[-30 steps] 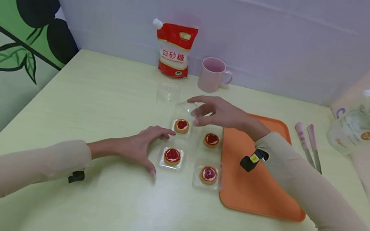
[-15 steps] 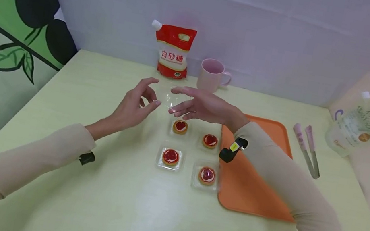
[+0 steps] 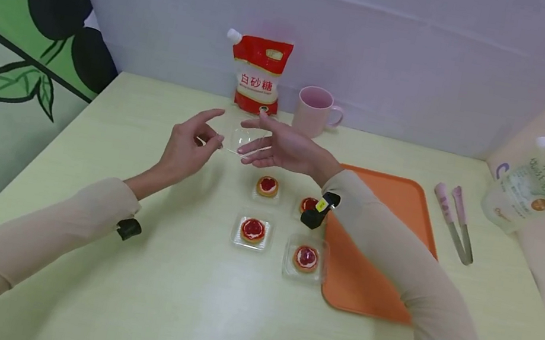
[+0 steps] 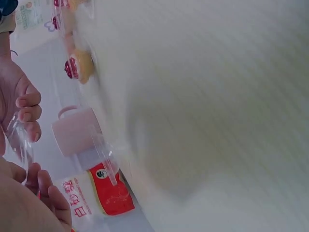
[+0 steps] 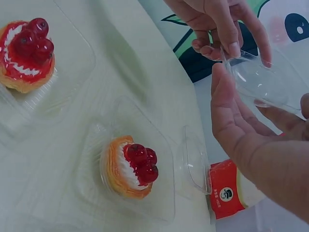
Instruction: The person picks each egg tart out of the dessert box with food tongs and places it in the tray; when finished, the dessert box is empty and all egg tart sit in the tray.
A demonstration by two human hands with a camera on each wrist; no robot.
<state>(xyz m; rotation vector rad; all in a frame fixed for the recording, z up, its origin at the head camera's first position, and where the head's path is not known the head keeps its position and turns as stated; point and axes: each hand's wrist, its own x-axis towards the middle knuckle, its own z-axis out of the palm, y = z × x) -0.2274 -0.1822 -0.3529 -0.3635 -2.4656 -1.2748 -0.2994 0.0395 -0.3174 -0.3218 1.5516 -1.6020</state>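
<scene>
Clear plastic lid (image 5: 263, 86), raised off the table (image 3: 165, 296) between your two hands, beyond the tarts. Reading from the left: your left hand (image 3: 187, 146) pinches the lid's edge between thumb and bent fingers. At the back stands the red sugar pouch (image 3: 258, 74), with a second clear lid (image 5: 195, 162) resting on the table near it. Four fruit-topped tarts (image 3: 253, 230), in clear trays (image 3: 267, 242), sit nearer to you in two rows. Your right hand (image 3: 284, 145) is loosely spread; its fingers seem to touch the lid, but whether they bear its weight cannot be told. Behind this hand stands the pink mug (image 3: 311, 113); the orange tray (image 3: 369, 270) lies partly beneath your right forearm. Farther right are two pink-handled utensils (image 3: 449, 214) and a translucent pouch (image 3: 532, 186). The step in hand appears to be turning or aligning the lid. Your next move probably calls for keeping it level and lowering it squarely over one tart, without brushing the topping.
</scene>
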